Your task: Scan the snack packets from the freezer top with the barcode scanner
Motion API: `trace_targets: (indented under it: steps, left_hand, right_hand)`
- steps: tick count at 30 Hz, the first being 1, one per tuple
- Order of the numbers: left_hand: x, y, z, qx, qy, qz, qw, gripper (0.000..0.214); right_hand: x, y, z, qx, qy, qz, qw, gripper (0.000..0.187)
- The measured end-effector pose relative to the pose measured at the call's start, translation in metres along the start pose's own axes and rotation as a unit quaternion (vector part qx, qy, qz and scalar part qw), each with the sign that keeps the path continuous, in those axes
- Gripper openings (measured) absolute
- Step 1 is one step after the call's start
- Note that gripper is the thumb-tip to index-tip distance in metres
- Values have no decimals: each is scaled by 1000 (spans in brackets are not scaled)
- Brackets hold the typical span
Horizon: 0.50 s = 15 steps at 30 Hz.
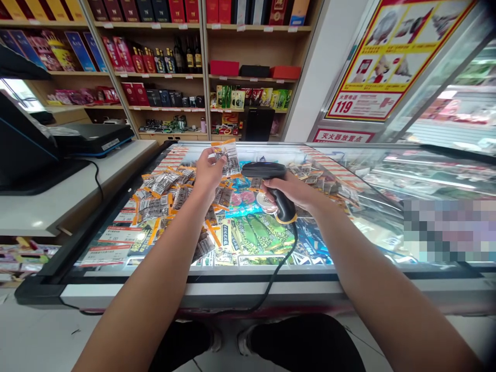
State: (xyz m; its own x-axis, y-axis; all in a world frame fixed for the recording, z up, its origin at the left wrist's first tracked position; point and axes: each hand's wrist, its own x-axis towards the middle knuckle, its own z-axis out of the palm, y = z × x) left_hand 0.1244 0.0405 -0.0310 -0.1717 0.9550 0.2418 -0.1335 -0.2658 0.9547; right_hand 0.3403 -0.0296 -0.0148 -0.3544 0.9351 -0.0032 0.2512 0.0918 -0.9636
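Observation:
Above the glass top of a chest freezer (248,274), my left hand (210,169) pinches a small snack packet (231,157) with orange ends and a printed label. My right hand (289,188) is wrapped around the handle of a black barcode scanner (264,169); its head points left toward the packet. From the base of the handle a black cable (284,260) runs down over the freezer's front edge. A heap of similar orange-ended packets (166,188) lies on the glass left of and beneath my left hand. More small packets (325,183) lie to the right, beyond the scanner.
Green ice-pop packages (258,232) show through the glass. Price labels (114,235) line the left side. A counter (31,212) at left bears a black scale-like machine (93,138). Shelves (166,25) of boxes and bottles stand behind, with a red-and-yellow poster (391,57) at right.

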Motion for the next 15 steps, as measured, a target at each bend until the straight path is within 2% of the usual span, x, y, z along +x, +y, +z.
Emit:
trace_targets:
  steps: [4,7,9,11,13,15]
  left_hand:
    - [7,-5,-2,3,-10,22,1000,19]
    - [11,-6,-10,139,-18,56,988,24]
    - [9,-3,-16,315,-15,100,944,32]
    - [1,1,-22,481,-2,133,867,38]
    - [-10,5,-25,582,10,140,801,38]
    - [-20,7,-23,627,12,141,766,36]
  right_hand:
    - [-1,-1,0,-12,0,0,1000,23]
    - [1,0,1,-19,40,-20,999,19]
    - [5,3,2,-35,105,-32,993,17]
    - [11,9,2,-63,157,-12,985,19]
    - [17,15,1,-87,181,36,979,26]
    - [21,21,0,-92,184,76,976,31]
